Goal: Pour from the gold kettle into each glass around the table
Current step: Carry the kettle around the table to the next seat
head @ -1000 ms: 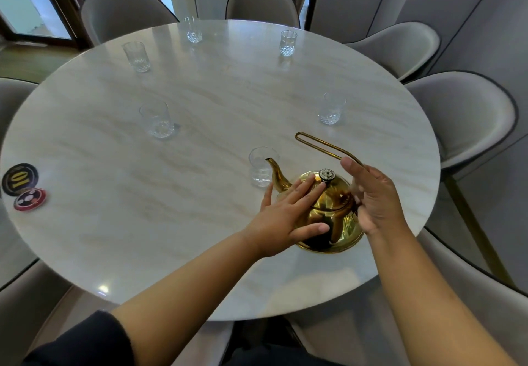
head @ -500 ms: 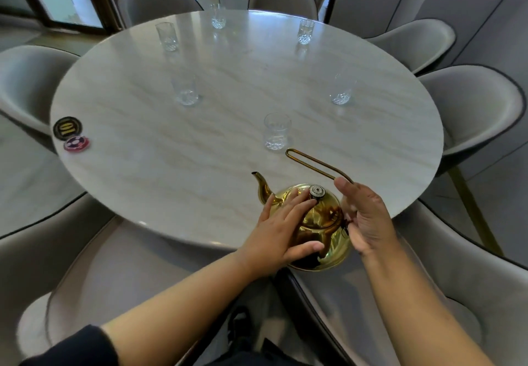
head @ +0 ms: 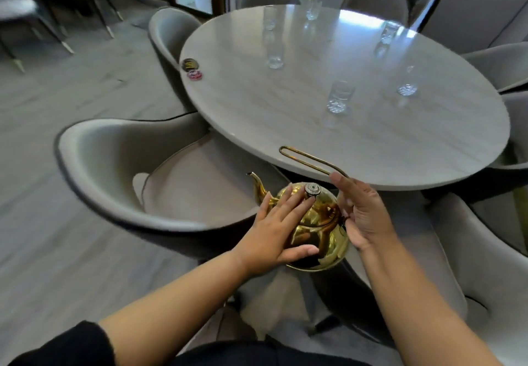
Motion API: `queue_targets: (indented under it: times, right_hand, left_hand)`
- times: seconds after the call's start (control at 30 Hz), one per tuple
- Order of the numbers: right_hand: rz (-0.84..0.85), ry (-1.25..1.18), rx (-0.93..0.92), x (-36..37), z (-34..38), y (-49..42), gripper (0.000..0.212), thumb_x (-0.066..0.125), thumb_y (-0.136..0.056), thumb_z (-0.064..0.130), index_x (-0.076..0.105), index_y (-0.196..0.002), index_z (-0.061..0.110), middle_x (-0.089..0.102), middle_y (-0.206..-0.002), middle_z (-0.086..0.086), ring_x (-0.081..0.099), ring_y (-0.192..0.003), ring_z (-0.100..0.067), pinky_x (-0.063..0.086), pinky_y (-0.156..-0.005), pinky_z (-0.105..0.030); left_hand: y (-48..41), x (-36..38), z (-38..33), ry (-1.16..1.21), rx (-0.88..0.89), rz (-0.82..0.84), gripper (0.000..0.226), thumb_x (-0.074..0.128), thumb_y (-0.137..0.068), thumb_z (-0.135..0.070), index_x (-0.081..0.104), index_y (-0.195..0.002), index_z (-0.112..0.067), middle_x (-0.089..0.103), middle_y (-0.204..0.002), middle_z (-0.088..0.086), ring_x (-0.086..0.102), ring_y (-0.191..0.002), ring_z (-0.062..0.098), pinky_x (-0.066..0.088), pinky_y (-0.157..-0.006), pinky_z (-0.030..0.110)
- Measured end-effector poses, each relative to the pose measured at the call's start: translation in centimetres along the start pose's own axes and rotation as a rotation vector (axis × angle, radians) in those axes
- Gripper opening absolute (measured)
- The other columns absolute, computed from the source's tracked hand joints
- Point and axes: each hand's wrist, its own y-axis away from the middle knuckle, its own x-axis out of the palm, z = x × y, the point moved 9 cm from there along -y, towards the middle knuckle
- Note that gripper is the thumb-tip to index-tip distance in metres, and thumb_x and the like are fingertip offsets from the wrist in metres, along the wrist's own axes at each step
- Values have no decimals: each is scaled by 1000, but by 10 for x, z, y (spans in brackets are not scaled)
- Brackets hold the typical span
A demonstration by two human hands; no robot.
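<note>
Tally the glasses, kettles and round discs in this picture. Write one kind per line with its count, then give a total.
Glasses: 6
Kettles: 1
Round discs: 2
Total: 9

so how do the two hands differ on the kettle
The left hand lies palm down across the gold kettle's lid and spout side. The right hand stands on edge against its back, forefinger up by the handle. Both have straight fingers and touch the kettle.
</note>
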Motion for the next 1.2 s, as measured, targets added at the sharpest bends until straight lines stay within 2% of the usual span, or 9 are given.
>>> queue_targets:
  times: [0.13, 0.2, 0.27, 0.33, 0.4, 0.53, 0.67, 0.97, 1.2]
  right_hand:
    - [122, -27, 58, 37, -32, 29, 29, 68, -59, 14, 57, -33, 17, 49, -31, 7, 46, -29, 2, 42, -41, -10]
    - [192, 3, 110, 56, -57, 39, 21, 76, -63, 16, 63, -48, 13, 52, -36, 6, 50, -36, -4, 46, -50, -15]
    - [245, 28, 158, 78, -79, 50, 37, 88, -53, 29, 64, -67, 5, 54, -44, 5, 51, -46, -12, 48, -60, -24]
    - [280, 35, 183, 106, -96, 62, 24, 82, -59, 24, 62, -53, 12, 52, -41, 6, 51, -41, -8, 49, -54, -19]
    - [313, 29, 196, 140, -111, 74, 36, 67, -74, 8, 59, -40, 17, 49, -34, 7, 48, -33, -1, 45, -44, -13]
    - [352, 55, 267, 212, -147, 98, 42, 51, -88, -5, 58, -50, 11, 50, -32, 5, 48, -29, 0, 42, -38, -12]
    - [423, 9, 281, 278, -183, 112, 19, 62, -76, 4, 52, -60, 9, 47, -33, 7, 45, -29, -1, 42, -38, -14]
    - [505, 50, 341, 416, -261, 88, 55, 56, -87, 0, 56, -34, 18, 47, -31, 8, 45, -29, 1, 41, -39, -11]
    - [592, 37, 365, 507, -300, 8, 32, 71, -72, 10, 63, -42, 18, 56, -38, 6, 54, -38, -2, 48, -49, -17]
  left_hand:
    - [64, -21, 4, -16, -55, -118, 78, 34, -85, -68, 17, -147, -24, 12, -156, 0, -6, -145, 12, -11, -115, 38]
    - [95, -35, 11, -35, -88, -176, 76, 35, -86, -67, 18, -147, -25, 15, -155, 0, -3, -145, 12, -10, -115, 38]
    - [126, -48, 20, -52, -132, -216, 75, 35, -86, -67, 21, -146, -24, 16, -154, -1, -1, -145, 11, -10, -115, 38]
    - [157, -63, 30, -82, -175, -243, 75, 35, -86, -67, 23, -146, -23, 17, -154, -2, 0, -145, 10, -10, -115, 37]
    - [186, -80, 42, -99, -220, -259, 74, 35, -87, -66, 21, -146, -24, 16, -154, -3, -1, -144, 9, -13, -114, 35]
    - [249, -120, 73, -118, -296, -288, 72, 34, -87, -66, 15, -147, -30, 14, -155, -4, -2, -145, 11, -16, -113, 34]
    - [304, -157, 107, -172, -330, -311, 72, 33, -88, -66, 10, -148, -34, 12, -154, -5, -2, -145, 11, -14, -114, 36]
    - [371, -240, 212, -247, -441, -400, 73, 30, -87, -68, 17, -146, -27, 16, -154, -2, -1, -145, 11, -11, -114, 38]
    - [358, -304, 318, -231, -474, -404, 71, 33, -87, -66, 16, -146, -30, 14, -154, -4, -1, -145, 11, -10, -114, 42]
